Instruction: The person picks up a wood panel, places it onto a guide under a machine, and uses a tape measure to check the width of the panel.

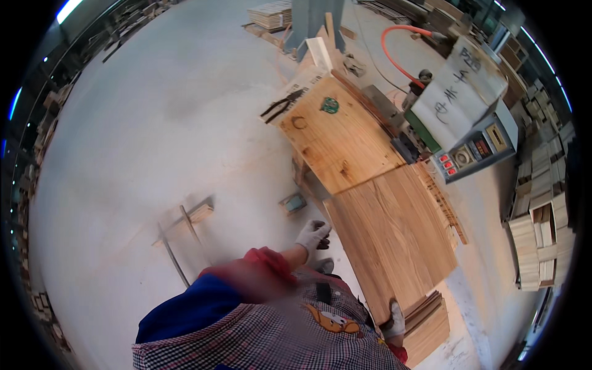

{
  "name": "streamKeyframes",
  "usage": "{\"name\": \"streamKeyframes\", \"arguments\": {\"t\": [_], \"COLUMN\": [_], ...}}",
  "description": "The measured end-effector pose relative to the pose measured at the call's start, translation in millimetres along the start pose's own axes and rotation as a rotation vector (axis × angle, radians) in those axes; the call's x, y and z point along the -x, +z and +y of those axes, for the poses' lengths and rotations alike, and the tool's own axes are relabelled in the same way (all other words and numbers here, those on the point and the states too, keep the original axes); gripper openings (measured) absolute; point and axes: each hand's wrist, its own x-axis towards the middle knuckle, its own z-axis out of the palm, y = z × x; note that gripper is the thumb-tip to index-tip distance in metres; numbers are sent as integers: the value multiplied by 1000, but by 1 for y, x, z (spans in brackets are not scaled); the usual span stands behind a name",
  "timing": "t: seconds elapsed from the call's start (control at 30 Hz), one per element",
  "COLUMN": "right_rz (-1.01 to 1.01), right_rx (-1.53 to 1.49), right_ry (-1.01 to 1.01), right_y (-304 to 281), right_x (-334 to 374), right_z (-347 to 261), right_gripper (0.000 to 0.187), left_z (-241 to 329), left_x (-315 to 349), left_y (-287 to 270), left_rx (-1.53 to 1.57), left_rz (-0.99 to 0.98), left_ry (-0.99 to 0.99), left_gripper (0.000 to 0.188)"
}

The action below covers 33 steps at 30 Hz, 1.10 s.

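A wide brown wood-grain panel (394,231) lies before me on a stack at the work table. At its near end my right hand (396,317), in a pale work glove, is closed on the panel's edge; part of its fingers is hidden. My left hand (314,234), gloved in white with dark fingertips, hovers off the panel's left edge. Its fingers curl inward, and nothing shows in them. Beyond the panel is a lighter knotty board (342,135) with a green roundish item (330,105) on it. Dark pliers (283,106) rest at that board's far left corner.
Right of the boards stands a machine with a control box (475,151) bearing red buttons, beneath a white marked cover (459,92). An orange hose (394,28) loops behind it. More boards (431,330) lie near my right hand. A metal frame (176,246) stands on the floor at left.
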Motion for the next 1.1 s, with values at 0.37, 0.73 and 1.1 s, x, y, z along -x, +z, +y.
{"name": "streamKeyframes", "arguments": {"t": [0.37, 0.73, 1.1], "right_rz": [527, 241, 487], "right_rx": [949, 1711, 1507], "right_ry": [-430, -392, -247], "right_y": [5, 53, 70], "right_x": [-35, -52, -64], "right_z": [-58, -58, -47], "right_gripper": [39, 97, 99], "left_z": [31, 50, 84], "left_x": [-45, -70, -91], "left_y": [35, 37, 6], "left_rx": [25, -68, -23], "left_rz": [201, 217, 56], "left_ry": [-8, -82, -196], "left_gripper": [39, 30, 27]}}
